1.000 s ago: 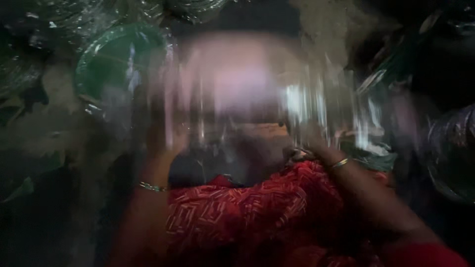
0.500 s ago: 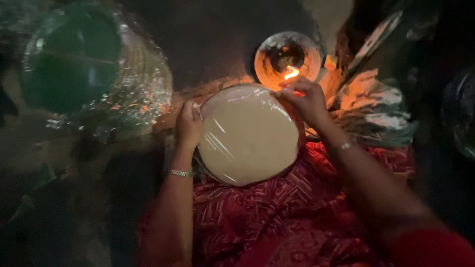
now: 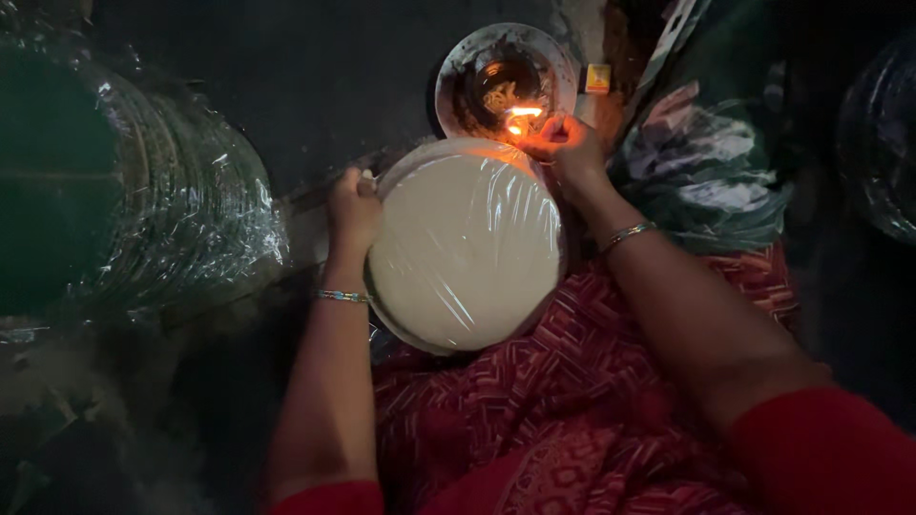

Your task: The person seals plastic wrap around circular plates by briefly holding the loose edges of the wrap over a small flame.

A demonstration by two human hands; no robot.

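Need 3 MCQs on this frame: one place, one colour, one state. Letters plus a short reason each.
1. Where does the flame burn?
A. at the far rim of the wrapped stack of plates
B. on the green stack
C. on the red cloth

2. What colour is the plastic-wrapped stack at the left edge of the view?
A. white
B. green
C. yellow

3. How does the left hand stand?
A. flat on the floor
B. raised in the air
C. gripping the stack's left rim

A: the flame sits by the right hand, at the rim next to the metal dish.
B: green shows through the film.
C: the fingers curl on the rim.
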